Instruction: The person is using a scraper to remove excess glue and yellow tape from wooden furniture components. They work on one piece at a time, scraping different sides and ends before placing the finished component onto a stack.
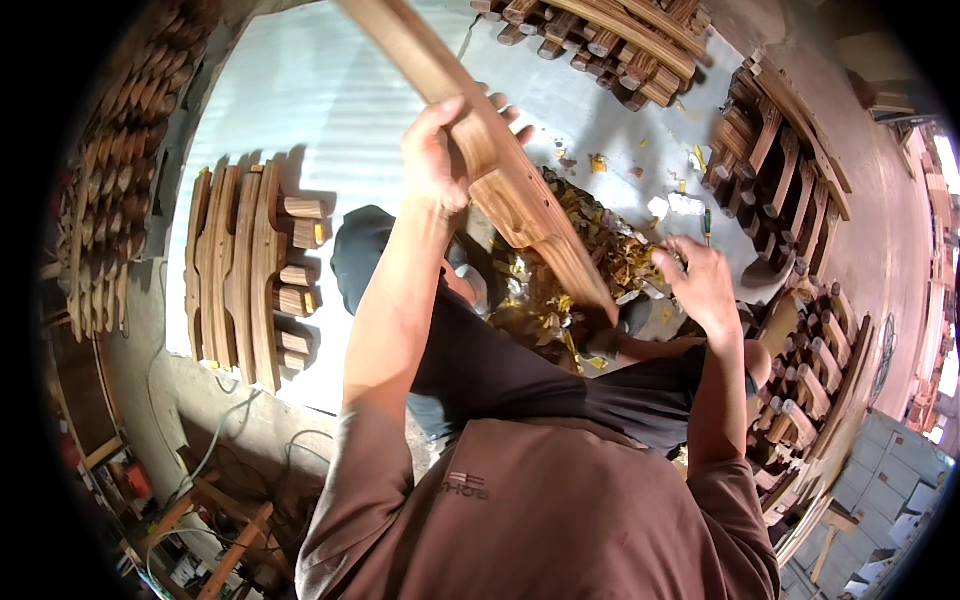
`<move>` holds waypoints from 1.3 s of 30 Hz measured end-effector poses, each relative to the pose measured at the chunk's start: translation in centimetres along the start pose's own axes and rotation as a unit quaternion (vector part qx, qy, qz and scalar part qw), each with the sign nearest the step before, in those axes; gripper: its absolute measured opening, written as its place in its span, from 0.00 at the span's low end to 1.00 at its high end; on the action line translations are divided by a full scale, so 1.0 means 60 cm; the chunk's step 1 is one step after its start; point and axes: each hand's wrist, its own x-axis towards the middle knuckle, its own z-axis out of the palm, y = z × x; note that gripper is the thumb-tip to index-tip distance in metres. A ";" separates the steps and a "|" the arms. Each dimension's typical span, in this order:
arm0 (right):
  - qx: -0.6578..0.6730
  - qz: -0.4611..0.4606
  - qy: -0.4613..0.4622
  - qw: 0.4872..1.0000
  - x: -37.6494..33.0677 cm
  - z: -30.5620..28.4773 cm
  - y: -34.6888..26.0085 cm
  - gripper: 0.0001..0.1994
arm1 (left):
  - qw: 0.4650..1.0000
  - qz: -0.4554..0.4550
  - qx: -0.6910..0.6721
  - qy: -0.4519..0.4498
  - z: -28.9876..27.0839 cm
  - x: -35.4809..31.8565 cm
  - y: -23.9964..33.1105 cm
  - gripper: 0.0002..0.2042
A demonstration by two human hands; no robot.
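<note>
A person in a brown shirt (570, 520) and dark trousers (510, 365) is sitting with bent legs, seen from above. The left hand (445, 150) is grasping a long, shaped wooden piece (505, 205), thumb on the near face and fingers wrapping around the far side. The piece is slanting across the space between the legs, its upper end passing out of view and its lower end pointing down near a foot. The right hand (698, 282) is hovering to the right, apart from the wood, its fingers curling; whether they are holding something small cannot be told. Yellowish and pale scraps (610, 245) are lying in a heap beyond the wood's lower half. Several joined wooden parts (230, 270) are resting near the left edge of a pale sheet (290, 90), toward its near left corner. A green-handled tool (707, 224) is lying toward the sheet's right edge. More wooden parts are standing in stacks: one at lower right (815, 370), one along the right edge (780, 150), one at the far edge (620, 50).
</note>
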 end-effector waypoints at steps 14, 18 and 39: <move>-0.050 -0.006 -0.071 0.996 -0.010 -0.062 -0.068 0.14 | 0.992 0.081 0.019 -0.100 -0.052 0.010 0.002 0.25; -0.052 -0.027 -0.009 0.998 -0.001 0.002 -0.065 0.17 | 0.996 0.025 0.015 -0.081 -0.025 0.017 -0.053 0.20; 0.040 -0.039 -0.069 0.996 0.094 0.033 -0.050 0.49 | 0.986 -0.051 0.077 -0.138 0.056 0.023 -0.145 0.24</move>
